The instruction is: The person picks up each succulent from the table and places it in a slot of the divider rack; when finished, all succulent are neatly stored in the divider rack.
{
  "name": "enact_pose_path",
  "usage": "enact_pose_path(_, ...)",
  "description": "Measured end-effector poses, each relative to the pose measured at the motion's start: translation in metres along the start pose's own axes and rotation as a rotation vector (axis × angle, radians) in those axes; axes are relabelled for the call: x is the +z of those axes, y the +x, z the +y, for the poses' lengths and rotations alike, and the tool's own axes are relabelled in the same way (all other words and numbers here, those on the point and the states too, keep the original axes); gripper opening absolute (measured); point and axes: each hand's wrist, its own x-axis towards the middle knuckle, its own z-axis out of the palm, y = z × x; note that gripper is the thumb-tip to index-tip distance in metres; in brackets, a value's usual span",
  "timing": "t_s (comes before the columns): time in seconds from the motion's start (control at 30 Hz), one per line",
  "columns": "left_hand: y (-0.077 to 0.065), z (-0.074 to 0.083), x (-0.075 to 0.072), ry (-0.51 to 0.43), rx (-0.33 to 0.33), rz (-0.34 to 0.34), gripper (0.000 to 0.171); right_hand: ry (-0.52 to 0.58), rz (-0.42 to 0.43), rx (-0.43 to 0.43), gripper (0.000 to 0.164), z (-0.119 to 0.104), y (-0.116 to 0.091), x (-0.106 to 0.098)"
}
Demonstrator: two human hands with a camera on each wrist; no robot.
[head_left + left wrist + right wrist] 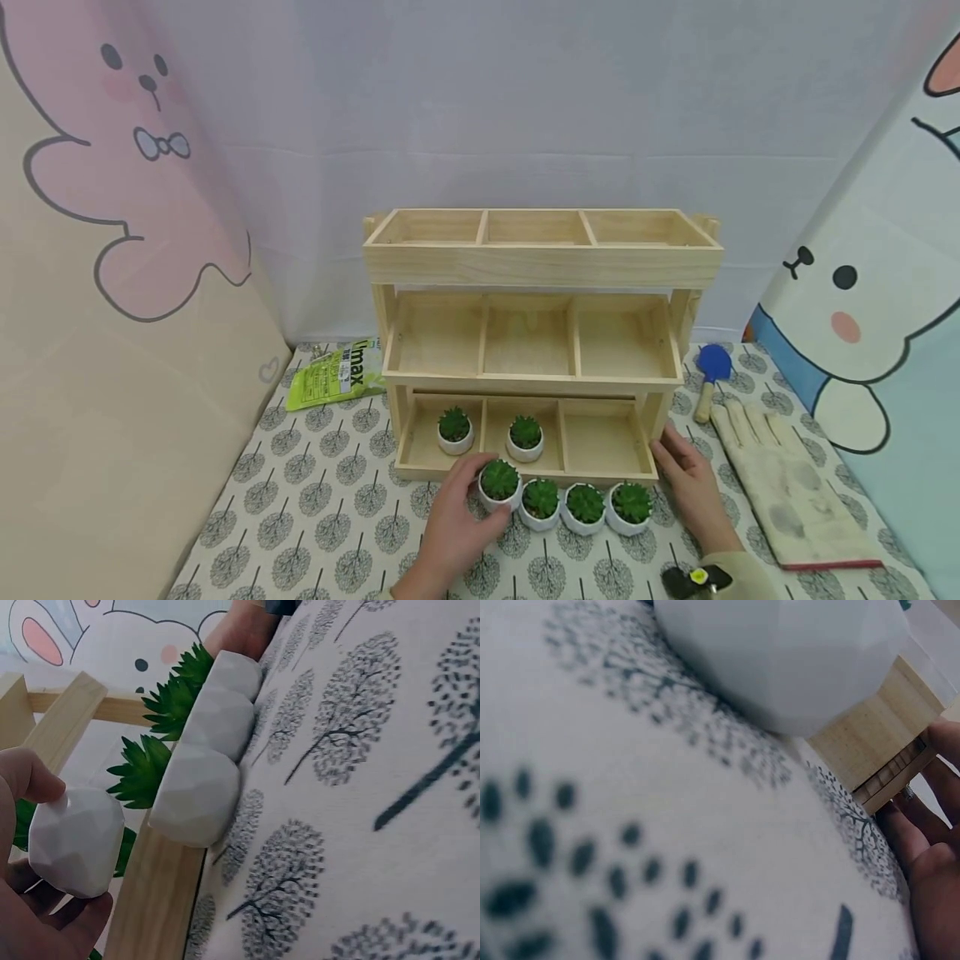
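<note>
In the head view my left hand [465, 525] grips a small potted succulent [499, 480] in a white pot, just in front of the shelf's bottom tier. The left wrist view shows its faceted pot [76, 841] between thumb and fingers. Beside it, several more potted succulents [584, 505] stand in a row on the cloth. My right hand [693, 487] holds the lower right end of the wooden shelf [543, 265]; the right wrist view has its fingers about the wooden corner [889, 742]. Two succulents sit in the bottom tier, one in the left compartment [454, 427], another in the middle one [525, 435].
Left of the shelf lies a green and white packet [337, 375]. To the right are a blue shovel [713, 367] with a wooden handle and a pale work glove [787, 487] with a red edge. A tree-patterned cloth [322, 508] covers the table, with curtains behind.
</note>
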Motion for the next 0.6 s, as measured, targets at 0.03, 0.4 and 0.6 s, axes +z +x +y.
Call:
enact_pose_path(0.03,0.002,0.003,0.000,-0.004,0.000,0.001,0.066,0.002,0.000,0.001,0.060,0.000,0.000,0.000)
enact_pose_path(0.4,0.023,0.021,0.003,-0.020,0.020,-0.021,0.061,0.041,-0.007,-0.018,0.059,0.004,0.000,0.001)
enact_pose_path(0.6,0.034,0.032,0.008,-0.028,0.051,-0.035,0.062,0.076,-0.012,-0.022,0.059,0.004,0.000,0.002)
